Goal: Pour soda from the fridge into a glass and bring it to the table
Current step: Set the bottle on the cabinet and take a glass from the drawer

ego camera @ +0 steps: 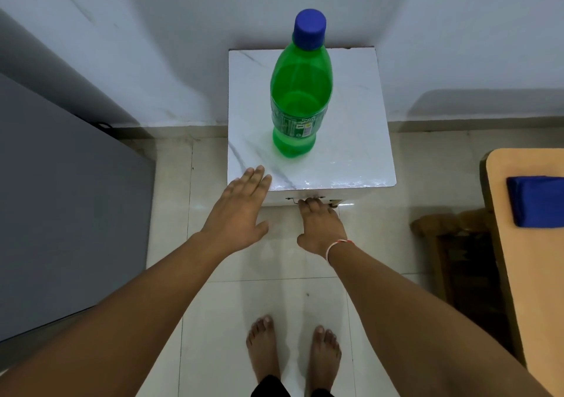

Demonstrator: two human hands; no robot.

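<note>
Bare feet (293, 351) on tile; left hand (241, 207) spread flat, empty, at the surface (351, 140) edge; right hand (320, 222) curled on a handle under its front lip. Soda bottle (300, 91) stands just beyond both hands, capped, part full: lightish, slick, squashy. Grip the labelled waist.

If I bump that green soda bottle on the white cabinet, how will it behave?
The green bottle stands tall on a narrow base, so a high knock would probably tip it. It looks only partly full, likely fairly light. The blue cap is on, so spilling seems unlikely, though it may roll on the marble-patterned cabinet top.
</note>
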